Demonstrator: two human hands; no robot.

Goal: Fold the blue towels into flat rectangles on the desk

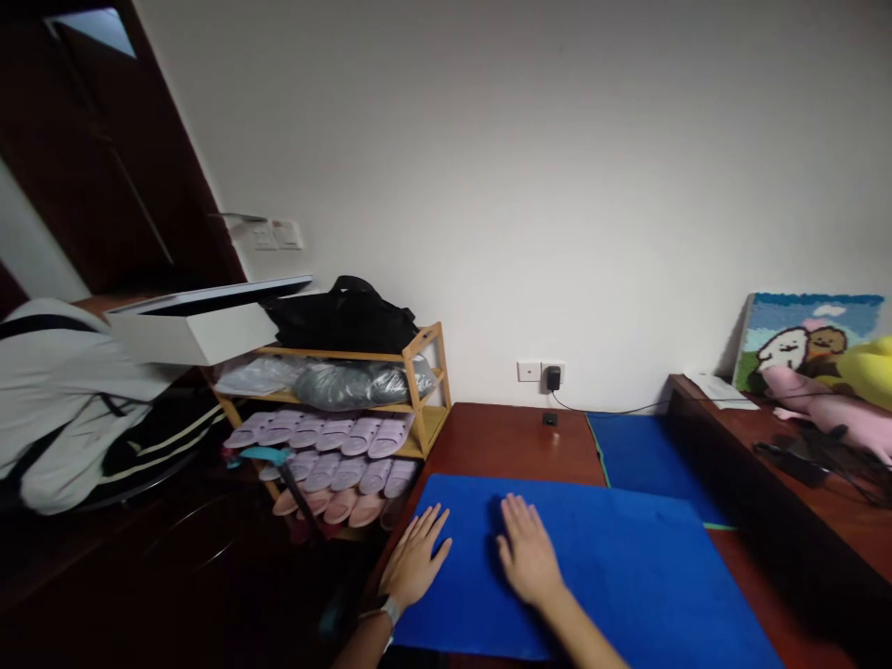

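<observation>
You are at a dark red-brown counter (508, 441) set against a white wall (488, 186), with a socket and plugged-in charger (553, 377) just above its far edge. A blue mat (627, 557) covers the counter's near part, reaching to its near edge; a second blue mat (641, 455) lies behind it toward the far right corner. Left of the counter stands a wooden rack (418, 390) with rows of pale slippers (334, 435), grey bundles and a black bag (341, 316) on top. On the right, a raised ledge carries a cartoon picture (801, 339) and what look like plush toys, too blurred to be sure.

Your left hand (416, 557) lies flat on the mat's near left corner, fingers spread, holding nothing. Your right hand (528, 550) lies flat just beside it, further in on the mat, fingers together and extended, also empty.
</observation>
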